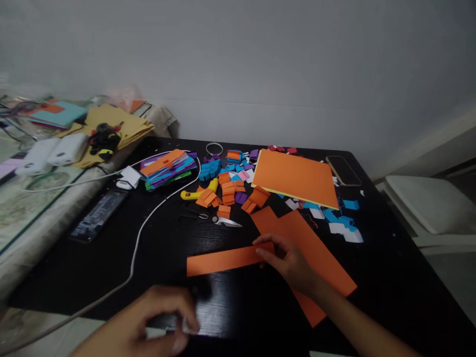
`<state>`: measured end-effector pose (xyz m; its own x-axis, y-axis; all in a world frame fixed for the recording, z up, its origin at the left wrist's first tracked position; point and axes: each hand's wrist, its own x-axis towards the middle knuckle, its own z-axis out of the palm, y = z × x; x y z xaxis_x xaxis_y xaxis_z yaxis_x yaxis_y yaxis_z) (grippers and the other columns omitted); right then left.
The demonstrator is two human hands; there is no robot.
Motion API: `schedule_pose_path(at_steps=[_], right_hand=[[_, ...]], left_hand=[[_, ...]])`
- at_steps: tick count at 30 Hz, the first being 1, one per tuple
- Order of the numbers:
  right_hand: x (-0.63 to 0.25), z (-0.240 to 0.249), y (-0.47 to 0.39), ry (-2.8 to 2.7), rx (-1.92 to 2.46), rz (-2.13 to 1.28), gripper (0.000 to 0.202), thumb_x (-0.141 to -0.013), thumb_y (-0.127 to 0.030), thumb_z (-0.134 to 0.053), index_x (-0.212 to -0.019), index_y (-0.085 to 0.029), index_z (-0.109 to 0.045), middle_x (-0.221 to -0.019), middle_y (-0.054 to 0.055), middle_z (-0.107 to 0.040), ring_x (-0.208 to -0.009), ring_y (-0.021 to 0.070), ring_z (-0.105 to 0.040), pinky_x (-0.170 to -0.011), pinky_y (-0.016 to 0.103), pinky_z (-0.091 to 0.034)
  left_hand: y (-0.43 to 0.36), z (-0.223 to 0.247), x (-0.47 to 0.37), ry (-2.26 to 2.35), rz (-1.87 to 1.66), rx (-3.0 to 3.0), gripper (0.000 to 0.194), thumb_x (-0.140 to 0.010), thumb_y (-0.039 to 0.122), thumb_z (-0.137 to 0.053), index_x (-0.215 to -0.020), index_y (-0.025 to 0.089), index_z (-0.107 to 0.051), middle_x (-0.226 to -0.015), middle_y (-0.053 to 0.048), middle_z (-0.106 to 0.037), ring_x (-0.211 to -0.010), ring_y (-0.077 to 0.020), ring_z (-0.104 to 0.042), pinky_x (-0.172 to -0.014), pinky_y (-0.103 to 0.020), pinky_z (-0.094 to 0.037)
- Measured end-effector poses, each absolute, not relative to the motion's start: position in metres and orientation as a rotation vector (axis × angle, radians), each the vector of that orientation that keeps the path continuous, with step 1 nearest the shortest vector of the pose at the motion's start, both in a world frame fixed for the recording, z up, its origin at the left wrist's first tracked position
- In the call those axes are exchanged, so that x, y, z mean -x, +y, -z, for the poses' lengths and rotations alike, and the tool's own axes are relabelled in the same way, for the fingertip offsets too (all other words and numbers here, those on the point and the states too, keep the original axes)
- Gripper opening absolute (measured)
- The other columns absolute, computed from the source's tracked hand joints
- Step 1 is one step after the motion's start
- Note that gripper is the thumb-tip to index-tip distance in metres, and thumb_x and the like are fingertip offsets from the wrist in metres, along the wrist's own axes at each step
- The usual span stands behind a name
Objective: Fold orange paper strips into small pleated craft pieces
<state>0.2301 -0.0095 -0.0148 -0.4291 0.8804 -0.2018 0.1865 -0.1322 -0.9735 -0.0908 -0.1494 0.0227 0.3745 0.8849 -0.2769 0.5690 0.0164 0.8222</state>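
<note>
My right hand (292,260) pinches the right end of a long orange paper strip (223,259) between thumb and fingers. The strip extends leftward over the black table. Beneath my right hand and forearm lies a larger sheet of orange paper (316,253), with a strip-like piece sticking out at its upper left. Lower left, my left hand (156,317) is slightly blurred, its fingers curved, with a gap between thumb and forefinger and nothing visible in it. A pair of scissors (226,221) lies beyond the strip, close to small folded orange paper pieces (227,191).
On the black table (159,267) lie a stack of coloured strips (169,168), a yellow-handled tool (201,192), a stack of orange sheets (293,176), a phone (342,170) and paper scraps (345,225). A white cable (139,238) crosses the left side. A white chair (427,203) stands right.
</note>
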Motion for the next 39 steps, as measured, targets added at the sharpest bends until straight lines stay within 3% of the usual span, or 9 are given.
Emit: schedule_pose_path(at_steps=[2, 6, 9, 13, 17, 23, 28, 32, 39], right_hand=[[-0.23, 0.013, -0.01, -1.597, 1.166, -1.638, 0.02, -0.089, -0.039, -0.074, -0.1, -0.023, -0.075, -0.081, -0.001, -0.071, -0.06, 0.0134, -0.068, -0.058, 0.025, -0.053], [-0.231, 0.015, -0.009, -1.601, 1.128, -1.6, 0.019, -0.087, -0.038, -0.076, -0.1, -0.023, -0.077, -0.093, 0.003, -0.077, -0.073, 0.0165, -0.072, -0.067, 0.028, -0.057], [-0.233, 0.019, -0.007, -1.528, 1.155, -1.611, 0.023, -0.086, -0.04, -0.079, -0.1, -0.022, -0.076, -0.088, 0.003, -0.078, -0.073, 0.0177, -0.073, -0.07, 0.03, -0.058], [-0.236, 0.023, -0.003, -1.474, 1.207, -1.595, 0.027, -0.084, -0.042, -0.081, -0.098, -0.02, -0.076, -0.081, 0.002, -0.076, -0.069, 0.0163, -0.071, -0.066, 0.029, -0.056], [-0.235, 0.025, -0.001, -1.454, 1.227, -1.586, 0.031, -0.083, -0.043, -0.082, -0.103, -0.019, -0.075, -0.076, 0.0, -0.071, -0.061, 0.0141, -0.068, -0.058, 0.027, -0.053], [-0.232, 0.026, 0.001, -1.41, 1.109, -1.677, 0.041, -0.075, -0.034, -0.091, -0.111, -0.025, -0.075, -0.098, 0.001, -0.073, -0.074, 0.0137, -0.069, -0.065, 0.026, -0.059], [-0.236, 0.024, -0.004, -1.391, 1.012, -1.82, 0.048, -0.068, -0.027, -0.096, -0.111, -0.027, -0.074, -0.109, 0.002, -0.077, -0.1, 0.0203, -0.074, -0.083, 0.032, -0.062], [-0.237, 0.023, -0.008, -1.454, 1.049, -1.845, 0.048, -0.068, -0.032, -0.097, -0.111, -0.026, -0.075, -0.106, 0.003, -0.078, -0.097, 0.02, -0.073, -0.085, 0.032, -0.059], [-0.237, 0.022, -0.01, -1.458, 1.122, -1.859, 0.037, -0.073, -0.037, -0.094, -0.103, -0.023, -0.077, -0.089, 0.002, -0.078, -0.078, 0.0161, -0.071, -0.068, 0.027, -0.055]], left_hand=[[-0.114, -0.029, 0.057, 1.339, -0.633, -1.762, 0.016, -0.101, 0.035, -0.057, -0.104, 0.029, -0.072, -0.1, -0.005, -0.076, -0.094, -0.0203, -0.071, -0.086, -0.033, -0.058], [-0.059, -0.025, 0.008, 1.272, -0.745, -2.047, 0.024, -0.1, 0.027, -0.058, -0.123, 0.023, -0.063, -0.119, -0.011, -0.072, -0.111, -0.0251, -0.066, -0.098, -0.042, -0.053], [-0.037, -0.018, -0.007, 1.185, -0.571, -2.069, 0.025, -0.101, 0.028, -0.056, -0.124, 0.021, -0.063, -0.112, -0.01, -0.074, -0.098, -0.0241, -0.069, -0.087, -0.039, -0.053], [-0.02, -0.01, -0.009, 1.108, -0.564, -1.803, 0.017, -0.1, 0.028, -0.055, -0.102, 0.017, -0.068, -0.087, -0.003, -0.07, -0.075, -0.0156, -0.063, -0.068, -0.027, -0.045], [-0.013, 0.0, -0.003, 1.113, -0.585, -1.712, 0.027, -0.101, 0.036, -0.056, -0.09, 0.016, -0.069, -0.075, 0.0, -0.063, -0.068, -0.0129, -0.055, -0.062, -0.024, -0.04], [-0.012, 0.01, 0.007, 1.154, -0.679, -1.591, 0.03, -0.098, 0.036, -0.063, -0.121, 0.018, -0.07, -0.085, 0.0, -0.068, -0.069, -0.012, -0.054, -0.064, -0.024, -0.042], [-0.015, 0.0, 0.008, 1.111, -0.582, -1.715, 0.026, -0.094, 0.039, -0.071, -0.114, 0.023, -0.071, -0.081, 0.003, -0.064, -0.065, -0.0109, -0.053, -0.059, -0.023, -0.04], [-0.021, -0.005, 0.006, 1.047, -0.503, -1.742, 0.036, -0.085, 0.036, -0.082, -0.113, 0.023, -0.064, -0.089, 0.003, -0.068, -0.069, -0.0109, -0.058, -0.059, -0.022, -0.041], [-0.022, -0.002, 0.007, 0.983, -0.446, -1.678, 0.019, -0.094, 0.032, -0.071, -0.109, 0.023, -0.062, -0.074, 0.007, -0.065, -0.062, -0.0086, -0.059, -0.054, -0.018, -0.039]])
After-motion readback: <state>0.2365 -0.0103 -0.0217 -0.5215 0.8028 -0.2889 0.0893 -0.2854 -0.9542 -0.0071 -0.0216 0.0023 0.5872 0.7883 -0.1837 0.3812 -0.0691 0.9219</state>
